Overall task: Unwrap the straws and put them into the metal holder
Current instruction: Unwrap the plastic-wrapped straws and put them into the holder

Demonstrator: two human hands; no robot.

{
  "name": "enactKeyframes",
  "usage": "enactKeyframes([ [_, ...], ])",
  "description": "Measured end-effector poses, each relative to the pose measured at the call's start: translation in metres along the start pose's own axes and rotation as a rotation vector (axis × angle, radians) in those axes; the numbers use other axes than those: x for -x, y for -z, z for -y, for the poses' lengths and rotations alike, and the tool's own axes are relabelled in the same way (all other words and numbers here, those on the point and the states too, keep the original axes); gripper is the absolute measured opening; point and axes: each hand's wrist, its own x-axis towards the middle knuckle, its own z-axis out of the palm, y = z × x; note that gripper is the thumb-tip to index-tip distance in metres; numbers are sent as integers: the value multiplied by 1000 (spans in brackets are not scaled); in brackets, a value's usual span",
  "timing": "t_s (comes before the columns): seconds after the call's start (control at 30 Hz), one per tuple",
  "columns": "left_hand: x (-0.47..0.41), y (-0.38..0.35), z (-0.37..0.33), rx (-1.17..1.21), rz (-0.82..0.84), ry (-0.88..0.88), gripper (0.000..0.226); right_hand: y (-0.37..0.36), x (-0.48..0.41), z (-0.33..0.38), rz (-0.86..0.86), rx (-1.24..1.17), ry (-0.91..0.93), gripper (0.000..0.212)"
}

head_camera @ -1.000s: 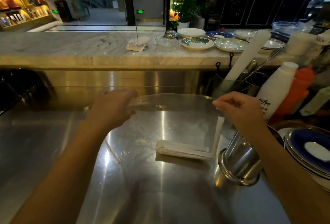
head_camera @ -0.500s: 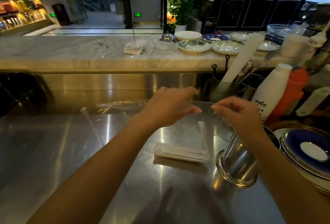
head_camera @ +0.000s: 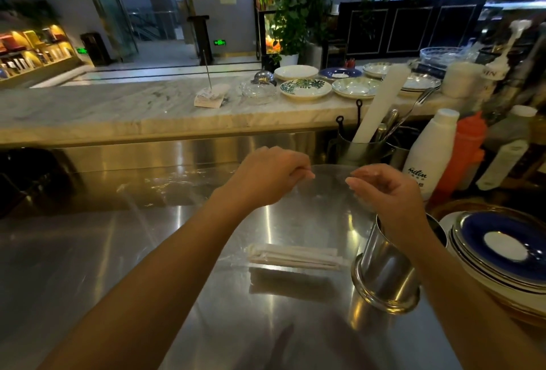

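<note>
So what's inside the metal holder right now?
The metal holder shows only its outer wall and rim; the right hand and wrist cover its opening, so any straws inside can't be seen.

1. The wrapped straws (head_camera: pixel 295 258) lay as a flat bundle of white paper-sleeved sticks on the steel bench (head_camera: pixel 147 251), side by side and running left to right, their right ends just beside the holder's base.
2. The metal holder (head_camera: pixel 387 272) was a shiny steel cylinder with a flared foot ring, standing on the bench right of the straws and leaning slightly; its mouth was partly hidden.
</note>
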Motion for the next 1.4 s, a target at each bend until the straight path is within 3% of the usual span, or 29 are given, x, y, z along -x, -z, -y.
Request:
enactKeyframes([
  [0.37, -39, 72, -25, 28, -96, -12, 15, 19, 21, -16, -42, 30, -76, 20],
  [0.63, -73, 120, -52, 107, -164, -69, 15, 45, 37, -6, -129, -71, -138, 14],
  [1.0, -104, 123, -104, 89, -225, -209, 20, 99, 46, 8, -472, -82, -97, 11],
  [1.4, -154, 108, -187, 267, -218, -424, 23, 188, 77, 25, -751, 14, -108, 10],
])
